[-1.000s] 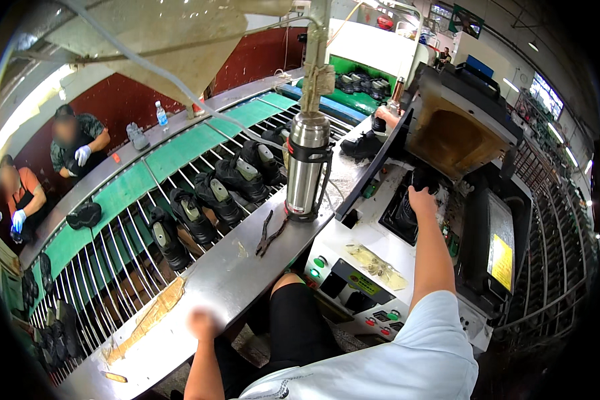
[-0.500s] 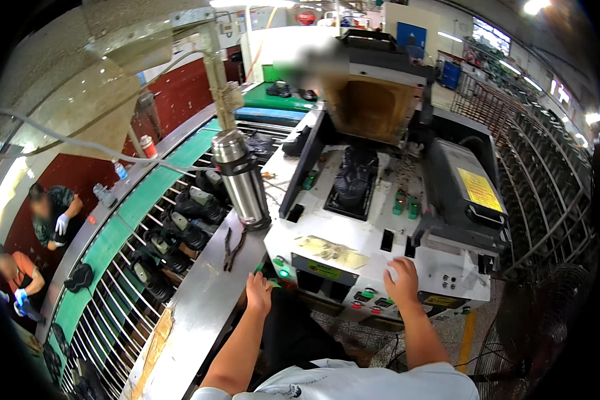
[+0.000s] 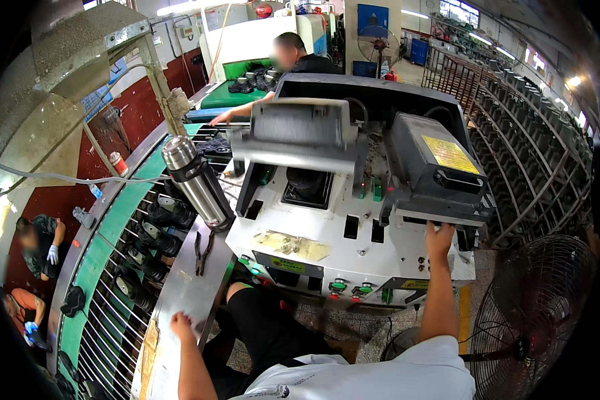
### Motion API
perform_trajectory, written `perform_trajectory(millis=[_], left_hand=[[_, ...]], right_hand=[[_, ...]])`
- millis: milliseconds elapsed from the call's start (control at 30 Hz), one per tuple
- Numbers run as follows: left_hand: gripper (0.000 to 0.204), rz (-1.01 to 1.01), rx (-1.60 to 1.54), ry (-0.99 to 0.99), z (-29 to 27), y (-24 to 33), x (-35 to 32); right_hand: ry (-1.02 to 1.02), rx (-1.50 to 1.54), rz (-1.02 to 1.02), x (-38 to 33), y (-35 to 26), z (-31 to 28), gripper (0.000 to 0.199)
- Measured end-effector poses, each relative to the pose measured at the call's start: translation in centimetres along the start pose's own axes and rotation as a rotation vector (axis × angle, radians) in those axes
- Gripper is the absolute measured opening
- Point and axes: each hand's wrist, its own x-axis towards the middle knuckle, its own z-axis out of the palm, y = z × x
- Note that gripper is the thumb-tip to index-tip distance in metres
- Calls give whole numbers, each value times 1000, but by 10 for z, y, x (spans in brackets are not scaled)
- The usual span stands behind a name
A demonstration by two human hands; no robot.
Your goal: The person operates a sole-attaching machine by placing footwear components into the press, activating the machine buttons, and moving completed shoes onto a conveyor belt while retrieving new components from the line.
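My right hand (image 3: pixel 440 240) is at the front lower edge of the right-hand dark lid (image 3: pixel 437 157) of a white-topped machine (image 3: pixel 293 247), fingers curled around that edge. Over the metal ledge (image 3: pixel 192 293) on the left is my left hand (image 3: pixel 181 325), small and blurred, with no object visible in it. The left-hand dark lid (image 3: pixel 300 137), smeared by motion, hangs low over a black shoe (image 3: pixel 307 180). Most of that shoe is hidden. Pliers (image 3: pixel 202 253) lie on the ledge beside a steel thermos (image 3: pixel 197 183).
Several dark shoes (image 3: pixel 140 260) stand on a roller conveyor (image 3: pixel 110 320) beside a green belt (image 3: pixel 87 303). A large fan (image 3: pixel 520 333) stands at the lower right. Behind the machine, a person (image 3: pixel 317 63) stretches an arm toward the rollers. Two other people sit at far left.
The left-hand lid has swung down from its raised position over the shoe. My right hand has moved right onto the other lid's edge. My left hand has shifted left over the ledge.
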Motion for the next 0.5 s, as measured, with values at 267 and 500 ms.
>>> perform_trajectory(millis=[267,500], left_hand=[[11,223,383,324,-131,-4,-76],[12,581,634,453,-131,-36,-69]], right_hand=[[-187,-261,-79,125,22,70,61],[-366,-313,-74,179,-26,88,69]])
